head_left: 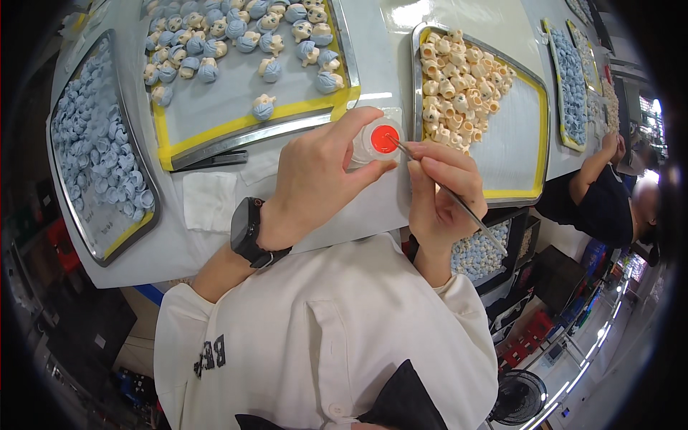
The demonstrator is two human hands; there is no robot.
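My left hand [315,168] grips a small round translucent jar [364,148] between thumb and fingers. Its opening shows a bright orange-red surface [382,140]. Slim metal tweezers [469,211] are pinched in my right hand [451,188], their points over the red surface; whether they touch it I cannot tell. To the right of the jar is a metal tray [513,193] with yellow-taped edges, holding cream doll-head parts [459,89]. Beyond my left hand, another yellow-edged tray [236,134] holds small doll heads with pale blue hair [247,41].
A tray at the far left [100,240] holds loose pale blue hair pieces [100,143]. A folded white cloth [208,202] lies near the table's front edge, with a black bar-like thing [215,160] behind it. At the right, another person [595,193] reaches toward more trays [570,86].
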